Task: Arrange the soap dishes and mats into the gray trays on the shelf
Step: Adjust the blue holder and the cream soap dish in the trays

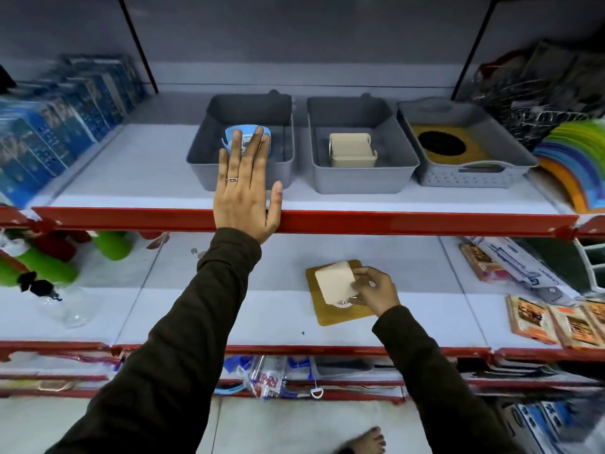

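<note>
Fingers [360,273] of your right hand [376,290] are pinched on a beige soap dish [334,285], held just above the wooden mat [343,314] on the lower shelf [262,309]. Your left hand [244,198] is flat, fingers straight and close together, over the front wall of the left gray tray [199,158], touching the blue soap dish [235,132] inside. I judge about half is done: middle tray [363,181] has one beige dish [352,150], right tray [471,180] one mat [442,144]. Still left: this dish, then that mat.

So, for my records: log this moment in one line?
left hand: on blue soap dish, left gray tray | right hand: grips beige soap dish | lower shelf
</note>
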`<state>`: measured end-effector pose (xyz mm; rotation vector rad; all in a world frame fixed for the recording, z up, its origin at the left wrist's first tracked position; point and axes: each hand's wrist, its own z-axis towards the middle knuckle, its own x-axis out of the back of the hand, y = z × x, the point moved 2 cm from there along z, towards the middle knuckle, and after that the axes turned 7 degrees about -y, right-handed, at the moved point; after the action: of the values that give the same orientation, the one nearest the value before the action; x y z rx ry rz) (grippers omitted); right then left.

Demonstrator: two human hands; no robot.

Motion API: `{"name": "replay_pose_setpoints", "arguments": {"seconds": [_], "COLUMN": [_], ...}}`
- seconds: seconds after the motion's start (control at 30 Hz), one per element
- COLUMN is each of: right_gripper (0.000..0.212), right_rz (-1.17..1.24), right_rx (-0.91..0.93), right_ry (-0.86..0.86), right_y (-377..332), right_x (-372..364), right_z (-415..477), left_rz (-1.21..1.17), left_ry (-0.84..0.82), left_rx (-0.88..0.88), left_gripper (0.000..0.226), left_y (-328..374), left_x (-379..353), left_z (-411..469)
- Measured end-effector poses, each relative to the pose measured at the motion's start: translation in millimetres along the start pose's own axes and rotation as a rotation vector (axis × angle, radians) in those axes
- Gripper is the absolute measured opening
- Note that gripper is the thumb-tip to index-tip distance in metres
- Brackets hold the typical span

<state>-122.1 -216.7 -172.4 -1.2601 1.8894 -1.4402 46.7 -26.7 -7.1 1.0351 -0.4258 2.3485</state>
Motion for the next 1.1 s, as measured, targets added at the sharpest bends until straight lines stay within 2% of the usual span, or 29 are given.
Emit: {"name": "replay_pose_setpoints", "arguments": {"seconds": [0.07, 0.13, 0.33, 0.57, 0.7, 0.8, 0.93, 1.1], "right_gripper": [0.031, 0.031, 0.028, 0.025, 0.026, 0.024, 0.027, 0.034], "right_rz": [0.227, 0.332, 0.396, 0.378, 0.194, 0.102, -0.231, -0.586], "right_rx": [0.060, 0.143, 0.365, 0.420, 0.497, 0.367, 0.232, 0.191], "right_ry": [-0.049, -0.073, -0.043, -0.024, 0.141, 0.230, 0.269, 0.346], "right_y": [-18, -39, -117, -182, -243, -278, -287, -280], "right_x": [0, 4, 24, 36, 53, 55, 52, 40], "right_z": [-30, -58, -101, -94, -34, 21, 62, 58], "left_rz": [-0.003, -0.013, -0.045, -0.055, -0.078, -0.094, -0.101, -0.096], "left_ry": [-0.015, -0.034, -0.085, -0.099, -0.062, -0.066, -0.054, -0.020], "left_rx": [0.010, 0.016, 0.036, 0.042, 0.031, 0.034, 0.031, 0.030], "left_gripper": [0.070, 0.070, 0.071, 0.071, 0.072, 0.072, 0.074, 0.077], "left_y": [0, -1, -3, -4, -3, -4, -6, -5], "left_x": [-1, 0, -1, -2, -1, -3, -6, -7], "left_z": [1, 0, -1, -2, -1, -1, -1, -2]}}
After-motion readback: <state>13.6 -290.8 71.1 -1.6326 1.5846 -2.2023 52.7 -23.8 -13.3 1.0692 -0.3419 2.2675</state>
